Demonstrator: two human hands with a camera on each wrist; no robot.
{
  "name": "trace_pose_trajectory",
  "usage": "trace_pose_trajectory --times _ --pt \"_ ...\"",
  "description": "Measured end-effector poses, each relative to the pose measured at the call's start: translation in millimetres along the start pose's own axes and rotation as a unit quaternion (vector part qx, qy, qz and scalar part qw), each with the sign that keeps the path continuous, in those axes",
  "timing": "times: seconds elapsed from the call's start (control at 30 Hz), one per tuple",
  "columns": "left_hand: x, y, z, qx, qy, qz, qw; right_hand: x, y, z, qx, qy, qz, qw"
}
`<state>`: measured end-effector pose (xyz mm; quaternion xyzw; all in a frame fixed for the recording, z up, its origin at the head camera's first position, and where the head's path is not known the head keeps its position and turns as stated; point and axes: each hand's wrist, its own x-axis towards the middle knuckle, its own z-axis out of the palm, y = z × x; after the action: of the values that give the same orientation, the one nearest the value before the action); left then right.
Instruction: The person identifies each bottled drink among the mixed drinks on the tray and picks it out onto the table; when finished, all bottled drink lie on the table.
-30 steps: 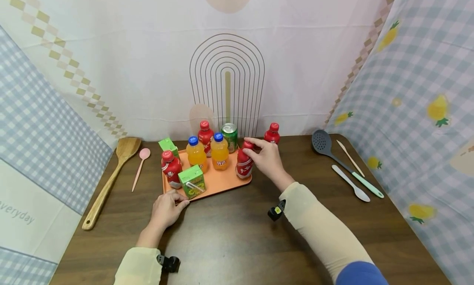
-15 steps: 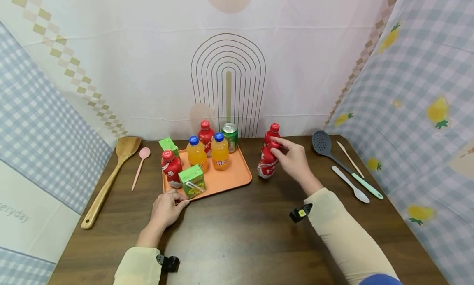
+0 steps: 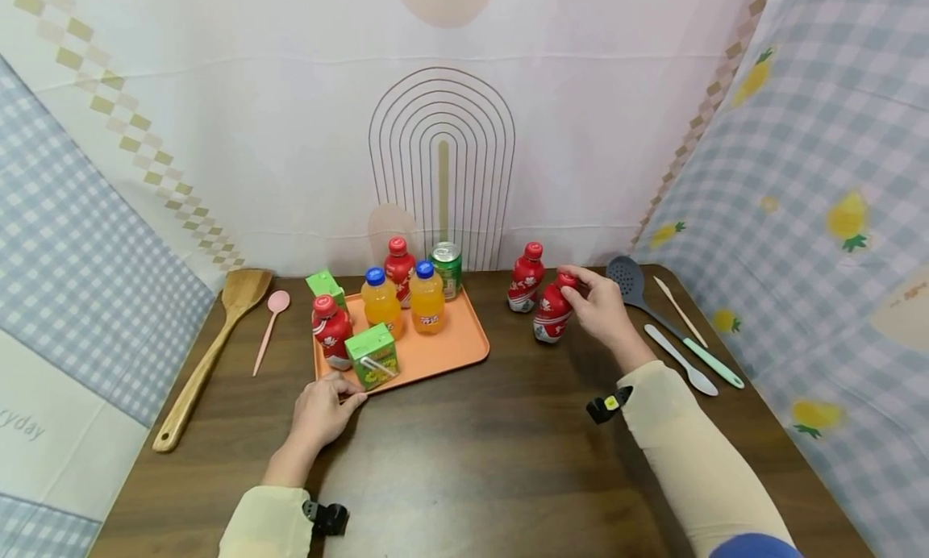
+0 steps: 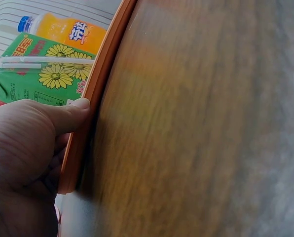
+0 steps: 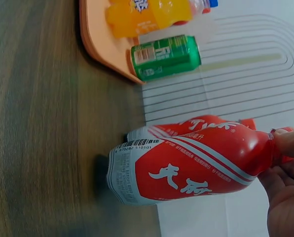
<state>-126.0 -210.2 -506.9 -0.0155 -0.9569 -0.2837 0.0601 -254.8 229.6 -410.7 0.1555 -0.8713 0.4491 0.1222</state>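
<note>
My right hand (image 3: 601, 306) pinches a red bottle (image 3: 553, 314) by its cap, to the right of the tray. The right wrist view shows this bottle (image 5: 196, 170) slightly tilted, its base close over the table, overlapping a second red bottle (image 3: 526, 280) that stands just behind. At the tray's front left corner, my left hand (image 3: 319, 413) grips the rim of the orange tray (image 3: 453, 350), thumb (image 4: 78, 111) on the edge. On the tray stand two red bottles (image 3: 332, 336), two orange-drink bottles (image 3: 428, 304) with blue caps, a green can (image 3: 447, 274) and two green drink cartons (image 3: 373, 358).
On the left lie a wooden spatula (image 3: 218, 340) and a pink spoon (image 3: 271, 324). To the right are a grey skimmer (image 3: 627, 280) with a mint handle, a white spoon (image 3: 682, 360) and a thin pale knife (image 3: 682, 312). Printed cloth hangs behind and along both sides.
My right hand has carried the red bottle off the tray's right end, past the front of the standing red bottle, to its right. My left hand has stayed at the tray corner.
</note>
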Motion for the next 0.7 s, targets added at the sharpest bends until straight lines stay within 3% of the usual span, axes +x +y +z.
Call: trace_pose_trajectory --times 0.17,0.37,0.7 --pt "-0.7 -1.1 -0.5 0.001 -0.006 -0.004 1.0000 5.9 5.4 4.1 0.005 -0.022 0.019 0.9996" --pt "-0.2 -0.3 -0.8 0.002 -0.007 0.000 1.0000 9.0 8.3 8.3 0.016 -0.040 0.013 0.9990" --pt "-0.4 2.4 -2.7 0.003 -0.006 0.005 1.0000 14.7 10.3 10.7 0.088 -0.055 0.036 0.9939"
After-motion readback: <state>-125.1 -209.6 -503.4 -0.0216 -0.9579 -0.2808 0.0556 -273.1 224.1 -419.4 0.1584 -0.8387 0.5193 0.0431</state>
